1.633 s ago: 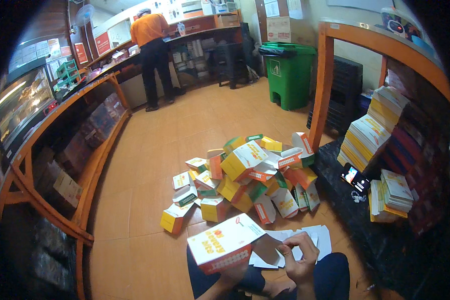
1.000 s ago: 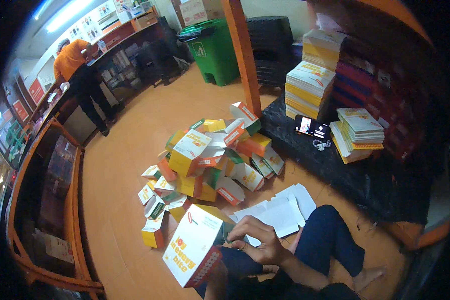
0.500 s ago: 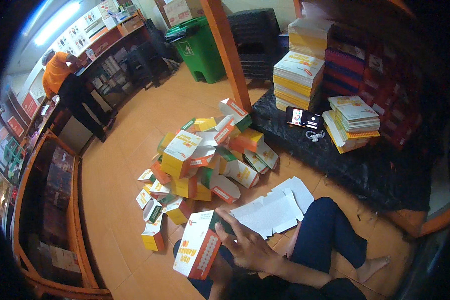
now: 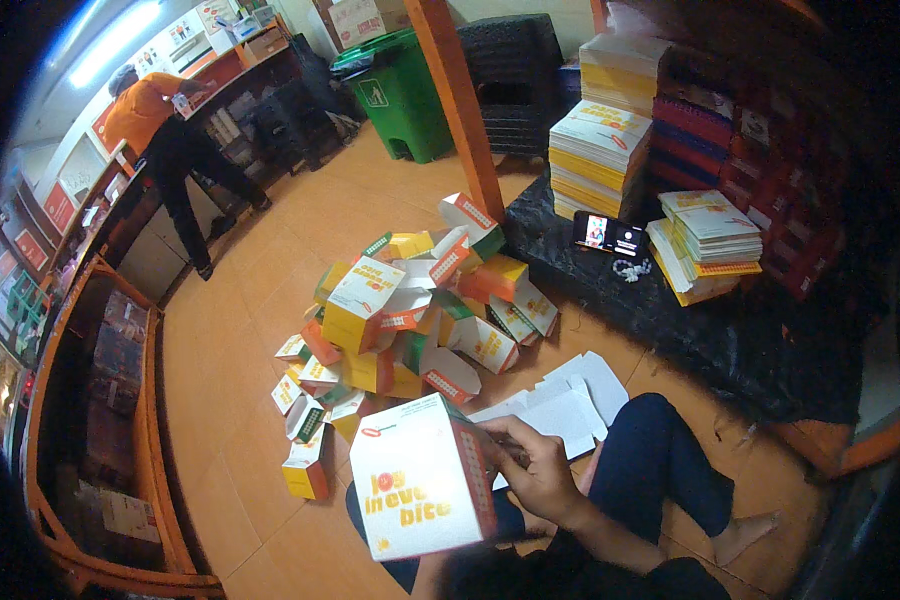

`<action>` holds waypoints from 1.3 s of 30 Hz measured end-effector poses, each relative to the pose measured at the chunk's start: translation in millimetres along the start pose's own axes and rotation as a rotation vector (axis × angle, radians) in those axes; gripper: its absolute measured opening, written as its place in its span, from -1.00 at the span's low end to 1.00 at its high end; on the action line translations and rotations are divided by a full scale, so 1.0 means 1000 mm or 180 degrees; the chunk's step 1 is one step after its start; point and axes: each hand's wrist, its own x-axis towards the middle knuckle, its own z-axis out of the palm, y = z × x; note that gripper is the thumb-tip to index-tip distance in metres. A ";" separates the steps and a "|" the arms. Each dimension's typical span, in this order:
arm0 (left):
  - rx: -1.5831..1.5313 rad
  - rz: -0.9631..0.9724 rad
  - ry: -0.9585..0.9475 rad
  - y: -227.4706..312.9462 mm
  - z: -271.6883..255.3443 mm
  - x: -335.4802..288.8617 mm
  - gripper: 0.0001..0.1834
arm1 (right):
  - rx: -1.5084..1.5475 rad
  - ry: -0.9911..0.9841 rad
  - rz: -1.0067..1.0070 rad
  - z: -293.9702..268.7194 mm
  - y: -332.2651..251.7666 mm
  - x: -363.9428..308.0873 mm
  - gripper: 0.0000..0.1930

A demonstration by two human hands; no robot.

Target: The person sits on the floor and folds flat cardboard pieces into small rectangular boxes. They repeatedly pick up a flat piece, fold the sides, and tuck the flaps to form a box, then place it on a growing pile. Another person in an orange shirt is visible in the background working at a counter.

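Held up low in the middle is a folded paper food box (image 4: 405, 490), its white face with yellow lettering turned up toward me and a red dotted side at its right. My right hand (image 4: 538, 465) pinches that right side with thumb and curled fingers. Of my left arm only a bit of forearm (image 4: 430, 578) shows beneath the box; the hand itself is hidden behind it. Flat white cardboard blanks (image 4: 560, 405) lie on the floor just beyond my right hand.
A heap of folded boxes (image 4: 365, 295) covers the floor ahead. Stacked flat blanks (image 4: 600, 140), a smaller stack (image 4: 708, 225) and a phone (image 4: 608, 233) sit on a black-covered platform at right. Beyond stand an orange post (image 4: 455, 100), a green bin (image 4: 405, 105) and a person (image 4: 170, 130) leaning over a counter.
The box has been raised and turned so its white face points at me. My right hand has shifted from its top edge to its right side. The person at the counter has moved right.
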 end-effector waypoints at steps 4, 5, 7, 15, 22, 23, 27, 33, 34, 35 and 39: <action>-0.0318 -0.0478 0.0487 0.005 0.010 -0.011 -0.68 | -0.0620 0.0586 -0.0751 0.004 -0.004 0.001 -0.74; -0.0360 -0.0551 0.0549 0.005 0.011 -0.014 -0.69 | -0.0718 0.0690 -0.0838 0.003 -0.005 0.002 -0.74; -0.0408 -0.0658 0.0635 0.005 0.012 -0.018 -0.69 | -0.1091 0.0693 -0.1262 0.004 -0.008 0.003 -0.73; -0.0257 -0.0937 0.0806 0.000 0.010 -0.011 -0.73 | -0.1102 -0.0020 -0.1712 0.005 -0.002 0.004 -0.54; -0.1839 -0.1495 0.0540 0.041 0.015 0.006 -0.75 | -0.1805 0.0771 -0.1981 0.012 0.011 0.004 -0.57; -0.2447 -0.1505 0.0539 0.043 0.016 0.007 -0.74 | -0.1816 0.0827 -0.2043 0.012 0.012 0.004 -0.58; -0.1669 -0.1465 0.0396 0.036 0.017 0.007 -0.77 | -0.1846 0.0723 -0.2147 0.008 0.017 0.006 -0.63; -0.3082 -0.2069 0.1096 0.027 0.022 0.003 -0.69 | -0.1547 0.0058 -0.2101 0.001 0.012 0.007 -0.70; -0.2872 -0.1796 0.1113 0.028 0.022 0.003 -0.67 | -0.1481 -0.0044 -0.2010 0.001 0.010 0.007 -0.71; -0.2860 -0.1836 0.1127 0.028 0.022 0.003 -0.67 | -0.1504 0.0025 -0.2026 0.001 0.008 0.007 -0.71; -0.3360 -0.1519 0.1317 0.025 0.023 0.008 -0.68 | -0.1381 -0.0008 -0.2030 -0.003 0.006 0.008 -0.74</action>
